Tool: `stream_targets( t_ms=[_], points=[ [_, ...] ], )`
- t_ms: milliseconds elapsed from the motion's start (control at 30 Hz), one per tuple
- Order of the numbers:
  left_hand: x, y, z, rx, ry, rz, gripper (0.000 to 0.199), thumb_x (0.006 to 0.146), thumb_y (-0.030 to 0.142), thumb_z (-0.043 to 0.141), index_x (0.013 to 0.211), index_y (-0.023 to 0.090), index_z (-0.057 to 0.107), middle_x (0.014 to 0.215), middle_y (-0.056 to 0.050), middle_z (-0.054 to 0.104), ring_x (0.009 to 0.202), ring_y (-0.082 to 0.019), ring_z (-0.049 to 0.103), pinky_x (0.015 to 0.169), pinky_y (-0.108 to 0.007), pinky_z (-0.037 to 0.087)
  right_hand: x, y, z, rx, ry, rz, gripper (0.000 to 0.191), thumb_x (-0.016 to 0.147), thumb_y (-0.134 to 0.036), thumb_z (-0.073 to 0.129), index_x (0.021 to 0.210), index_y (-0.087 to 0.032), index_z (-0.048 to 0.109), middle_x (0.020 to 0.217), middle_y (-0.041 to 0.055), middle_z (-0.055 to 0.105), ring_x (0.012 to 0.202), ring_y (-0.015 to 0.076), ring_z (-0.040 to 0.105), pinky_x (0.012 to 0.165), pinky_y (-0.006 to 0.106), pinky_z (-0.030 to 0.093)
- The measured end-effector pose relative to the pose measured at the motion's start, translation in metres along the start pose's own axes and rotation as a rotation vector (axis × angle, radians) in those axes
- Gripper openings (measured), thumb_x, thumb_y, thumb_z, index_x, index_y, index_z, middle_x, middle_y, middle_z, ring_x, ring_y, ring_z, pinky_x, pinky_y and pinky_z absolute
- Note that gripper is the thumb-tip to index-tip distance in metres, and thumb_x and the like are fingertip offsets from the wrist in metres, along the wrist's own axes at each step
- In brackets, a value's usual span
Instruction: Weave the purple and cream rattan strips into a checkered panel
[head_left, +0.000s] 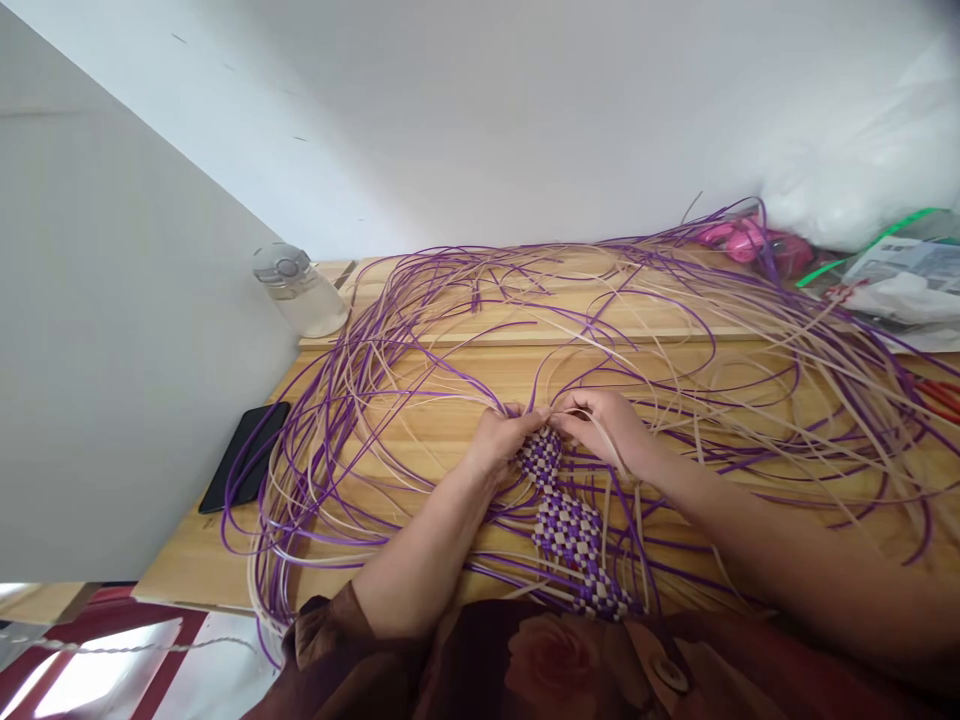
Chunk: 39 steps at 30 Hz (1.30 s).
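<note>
Wood tbl (187, 560): capped btl (306, 302), contents unclear; woven strip (568, 525).

Top of woven strip (568, 525) partly covered by left hand (504, 437). Which strands (360, 365) right hand (600, 425) pinches: too small to tell. Phone (244, 462) partly hidden by strands. Red object (937, 398), plastic bag (904, 270) cut off at right edge. Pink item (742, 238) unclear.
</note>
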<state>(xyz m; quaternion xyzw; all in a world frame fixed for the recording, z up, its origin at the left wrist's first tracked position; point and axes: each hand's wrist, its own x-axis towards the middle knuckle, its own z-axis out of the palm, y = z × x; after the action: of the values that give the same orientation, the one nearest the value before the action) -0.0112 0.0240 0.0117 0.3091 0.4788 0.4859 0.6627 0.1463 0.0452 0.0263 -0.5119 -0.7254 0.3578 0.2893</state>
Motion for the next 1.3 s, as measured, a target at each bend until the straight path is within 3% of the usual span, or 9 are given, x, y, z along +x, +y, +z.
stream_targets(
  t_ms=[133,233,433,467,600,800,1067,1167,1300],
  points=[
    [-0.003,0.001,0.002,0.025,-0.064,0.019,0.03,0.047,0.029,0.086,0.059,0.011,0.066,0.057,-0.005,0.063,0.048,-0.011,0.052,0.05,-0.025,0.037,0.014,0.001,-0.006,0.151,-0.177,0.186,0.031,0.074,-0.047,0.067,0.071,-0.016,0.064,0.06,0.0027,0.063,0.053,0.0139,0.058,0.051,0.025,0.048],
    [-0.002,0.001,0.004,0.054,0.024,0.01,0.027,0.045,0.024,0.086,0.058,0.012,0.065,0.054,-0.004,0.062,0.045,-0.01,0.051,0.048,-0.025,0.037,0.03,-0.007,-0.04,-0.014,-0.226,0.233,0.021,0.079,-0.037,0.064,0.077,-0.016,0.068,0.068,0.0051,0.069,0.056,0.0162,0.062,0.054,0.028,0.05],
    [-0.002,0.001,0.005,-0.006,0.086,-0.077,0.023,0.047,0.021,0.082,0.052,0.014,0.061,0.05,-0.002,0.06,0.042,-0.011,0.051,0.044,-0.024,0.037,0.005,-0.058,-0.11,-0.674,0.493,-0.277,0.02,0.086,-0.023,0.054,0.091,-0.017,0.073,0.092,0.0103,0.072,0.086,0.0236,0.064,0.079,0.036,0.046],
    [-0.002,0.001,0.004,-0.013,0.088,-0.076,0.023,0.047,0.021,0.082,0.052,0.014,0.061,0.05,-0.002,0.059,0.042,-0.01,0.05,0.044,-0.024,0.037,-0.006,-0.064,-0.107,-0.604,0.464,-0.329,0.021,0.088,-0.028,0.055,0.093,-0.019,0.073,0.092,0.0078,0.072,0.083,0.0209,0.064,0.076,0.033,0.046],
    [-0.001,0.0,0.003,-0.032,0.056,-0.053,0.023,0.047,0.023,0.083,0.053,0.013,0.062,0.052,-0.002,0.061,0.042,-0.01,0.05,0.045,-0.023,0.037,-0.028,-0.047,-0.061,-0.394,-0.186,-0.292,0.023,0.091,-0.032,0.055,0.104,-0.025,0.072,0.092,0.0007,0.074,0.078,0.0152,0.066,0.07,0.026,0.047],
    [0.0,0.0,0.003,-0.022,0.076,-0.05,0.021,0.046,0.021,0.082,0.054,0.012,0.065,0.051,-0.002,0.061,0.044,-0.01,0.05,0.046,-0.023,0.037,-0.024,-0.006,-0.034,-0.546,-0.183,-0.206,0.025,0.093,-0.025,0.048,0.092,-0.019,0.072,0.084,0.0053,0.071,0.079,0.0189,0.064,0.073,0.031,0.042],
    [-0.002,0.001,0.005,-0.068,0.009,-0.006,0.028,0.044,0.026,0.085,0.054,0.013,0.062,0.049,0.0,0.057,0.041,-0.008,0.046,0.045,-0.023,0.034,-0.028,-0.037,-0.037,0.228,-0.328,-0.112,0.027,0.087,-0.043,0.058,0.086,-0.017,0.066,0.095,0.0078,0.069,0.076,0.0142,0.063,0.065,0.026,0.048],
    [-0.004,0.004,0.007,-0.069,0.023,-0.013,0.03,0.042,0.026,0.087,0.055,0.012,0.063,0.052,-0.002,0.061,0.044,-0.009,0.049,0.048,-0.024,0.036,-0.012,-0.023,-0.028,0.301,-0.25,0.053,0.031,0.083,-0.046,0.062,0.089,-0.015,0.062,0.068,0.0027,0.065,0.058,0.0105,0.057,0.05,0.021,0.041],
    [-0.006,0.006,0.008,-0.077,0.022,-0.011,0.033,0.039,0.025,0.089,0.059,0.011,0.066,0.056,-0.004,0.064,0.047,-0.011,0.053,0.052,-0.026,0.039,0.004,-0.009,-0.024,0.303,-0.206,0.151,0.032,0.077,-0.04,0.067,0.097,-0.016,0.059,0.064,0.0015,0.065,0.055,0.0112,0.059,0.045,0.018,0.039]
  ],
)
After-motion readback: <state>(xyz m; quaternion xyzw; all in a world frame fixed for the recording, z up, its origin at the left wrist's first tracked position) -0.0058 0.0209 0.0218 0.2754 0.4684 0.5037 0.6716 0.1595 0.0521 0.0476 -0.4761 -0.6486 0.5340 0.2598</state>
